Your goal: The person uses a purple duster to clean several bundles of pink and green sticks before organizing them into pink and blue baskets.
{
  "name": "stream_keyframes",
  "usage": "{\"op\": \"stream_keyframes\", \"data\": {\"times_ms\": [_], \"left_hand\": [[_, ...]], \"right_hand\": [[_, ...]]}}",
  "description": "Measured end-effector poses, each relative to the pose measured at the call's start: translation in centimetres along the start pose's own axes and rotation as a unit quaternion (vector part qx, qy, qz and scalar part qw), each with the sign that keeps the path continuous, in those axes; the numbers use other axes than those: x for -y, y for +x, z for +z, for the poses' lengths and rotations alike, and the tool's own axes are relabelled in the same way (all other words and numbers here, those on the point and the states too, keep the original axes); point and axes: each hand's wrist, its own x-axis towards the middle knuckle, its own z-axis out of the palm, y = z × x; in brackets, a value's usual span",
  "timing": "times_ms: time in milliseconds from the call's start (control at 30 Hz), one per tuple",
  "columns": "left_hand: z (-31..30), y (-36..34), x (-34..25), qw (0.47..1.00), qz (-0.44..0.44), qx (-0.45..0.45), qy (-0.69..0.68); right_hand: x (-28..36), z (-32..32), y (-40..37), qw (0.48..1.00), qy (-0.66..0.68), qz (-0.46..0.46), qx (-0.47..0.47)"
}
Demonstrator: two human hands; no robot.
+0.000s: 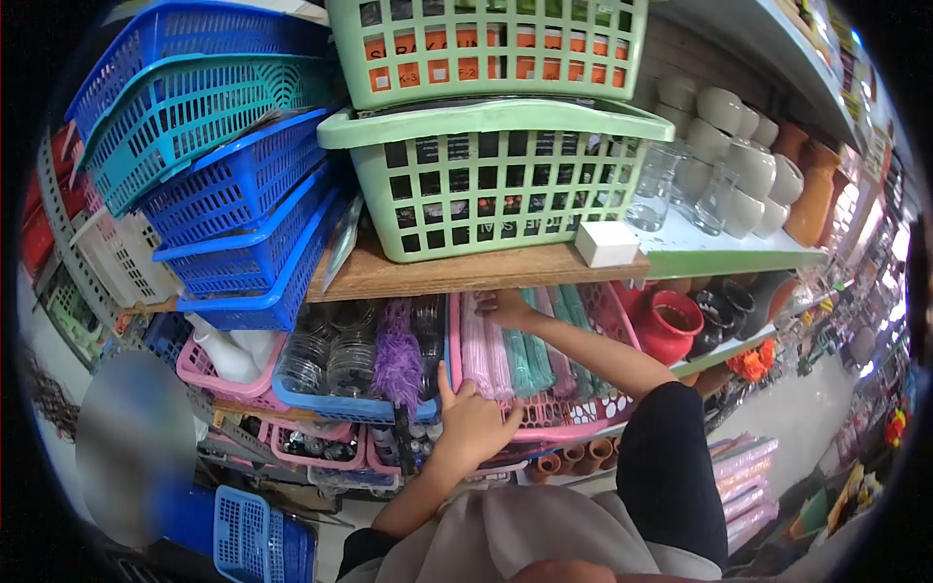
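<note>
A pink basket [583,416] on the shelf holds long, thin bundles wrapped in plastic, some pink [484,361] and some teal [533,364]. My right hand [505,309] reaches over it to the far left part, its fingers resting on the ends of the pink bundles, seemingly without a grip. At the basket's near left corner is my left hand [468,425], thumb and fingers apart, against the front rim. Left of it, a blue basket [326,403] contains stacked clear round items and a purple fringed tinsel-like piece [397,358].
Above the bundles, a wooden shelf [466,276] carries green baskets [505,126] and a small white box [606,244]. Blue baskets [233,209] are stacked at left. Glass jars [653,189], white pots [748,170] and a red pot [671,325] stand at right.
</note>
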Motion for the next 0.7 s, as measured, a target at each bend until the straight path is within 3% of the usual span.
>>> {"op": "stream_keyframes", "data": {"times_ms": [100,133,200,267,300,367,567,700], "left_hand": [[1.0,-0.1,0.2,0.998,0.005,-0.063,-0.022],[1.1,-0.4,0.1,0.994,0.001,-0.105,-0.038],[0.6,-1.1,-0.3,0.990,0.016,-0.128,-0.055],[-0.2,-2.0,-0.9,0.980,0.020,-0.180,-0.084],[-1.1,-3.0,-1.1,0.985,0.023,-0.135,-0.101],[-2.2,-4.6,-1.8,0.980,0.060,-0.133,-0.137],[-3.6,-10.6,-3.0,0.946,0.190,-0.051,-0.258],[-2.1,-13.7,-4.4,0.921,0.256,0.020,-0.293]], "right_hand": [[1.9,-1.6,-3.9,0.957,-0.247,-0.131,0.077],[3.4,-2.1,-5.9,0.959,-0.248,-0.123,0.066],[6.1,-3.1,-10.1,0.927,-0.283,-0.208,0.133],[9.5,-3.1,-15.3,0.935,-0.283,-0.185,0.111],[11.5,-2.9,-18.0,0.938,-0.292,-0.172,0.077],[14.5,-1.9,-22.9,0.942,-0.302,-0.143,0.029],[17.6,4.7,-34.9,0.920,-0.276,-0.121,-0.252],[15.8,9.7,-41.2,0.937,-0.189,0.009,-0.294]]}}
